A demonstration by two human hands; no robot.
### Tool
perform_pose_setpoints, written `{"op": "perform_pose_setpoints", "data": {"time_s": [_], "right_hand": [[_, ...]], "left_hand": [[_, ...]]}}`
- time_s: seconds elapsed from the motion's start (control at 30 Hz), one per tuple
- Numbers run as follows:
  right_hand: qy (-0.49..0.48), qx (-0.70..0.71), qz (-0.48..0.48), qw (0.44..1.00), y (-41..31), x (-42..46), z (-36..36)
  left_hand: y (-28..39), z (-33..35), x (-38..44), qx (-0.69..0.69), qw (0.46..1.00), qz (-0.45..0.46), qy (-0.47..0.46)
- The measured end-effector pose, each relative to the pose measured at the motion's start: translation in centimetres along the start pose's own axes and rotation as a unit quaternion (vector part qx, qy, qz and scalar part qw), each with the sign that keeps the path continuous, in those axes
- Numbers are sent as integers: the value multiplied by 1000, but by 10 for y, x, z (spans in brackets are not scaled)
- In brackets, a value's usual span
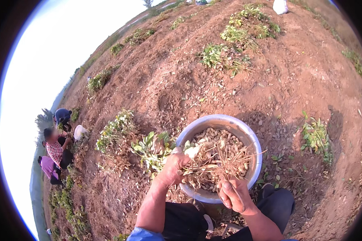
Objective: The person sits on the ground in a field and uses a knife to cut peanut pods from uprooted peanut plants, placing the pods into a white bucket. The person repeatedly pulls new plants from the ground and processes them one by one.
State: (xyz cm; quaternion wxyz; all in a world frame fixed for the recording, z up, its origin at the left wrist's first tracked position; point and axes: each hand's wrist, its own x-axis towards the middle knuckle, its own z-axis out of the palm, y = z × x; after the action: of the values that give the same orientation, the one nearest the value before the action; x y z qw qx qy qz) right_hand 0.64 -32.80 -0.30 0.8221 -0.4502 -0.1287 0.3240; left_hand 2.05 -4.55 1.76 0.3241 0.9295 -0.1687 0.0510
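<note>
A wide metal basin (256, 144) full of unshelled peanuts (212, 135) stands in front of my knees. My left hand (175, 168) grips the stems of an uprooted peanut plant (157, 147) at the basin's left side. Its green leaves stick out to the left, while the tangled roots (229, 156) spread over the peanuts. At the basin's near rim, just under the roots, is my right hand (234, 192) with curled fingers. A thin dark curved edge shows along its palm; what that is, or whether the fingers pinch anything, is unclear.
Pulled peanut plants lie in heaps at left (116, 129) and farther out (241, 33). A small bunch (316, 138) rests on the soil at right. Several people (54, 147) work at far left near a white bucket (79, 132). A white sack (280, 6) stands far off.
</note>
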Motion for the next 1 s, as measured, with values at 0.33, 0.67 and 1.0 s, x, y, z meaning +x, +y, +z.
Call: {"op": "perform_pose_setpoints", "data": {"time_s": [0.33, 0.67, 1.0], "right_hand": [[78, 7, 15, 997, 2, 9, 0], [149, -122, -18, 981, 27, 19, -12], [215, -453, -96, 860, 39, 28, -32]], "left_hand": [[49, 2, 20, 229, 972, -21, 52], [42, 3, 18, 311, 949, -25, 49], [41, -6, 7, 307, 950, -49, 24]]}}
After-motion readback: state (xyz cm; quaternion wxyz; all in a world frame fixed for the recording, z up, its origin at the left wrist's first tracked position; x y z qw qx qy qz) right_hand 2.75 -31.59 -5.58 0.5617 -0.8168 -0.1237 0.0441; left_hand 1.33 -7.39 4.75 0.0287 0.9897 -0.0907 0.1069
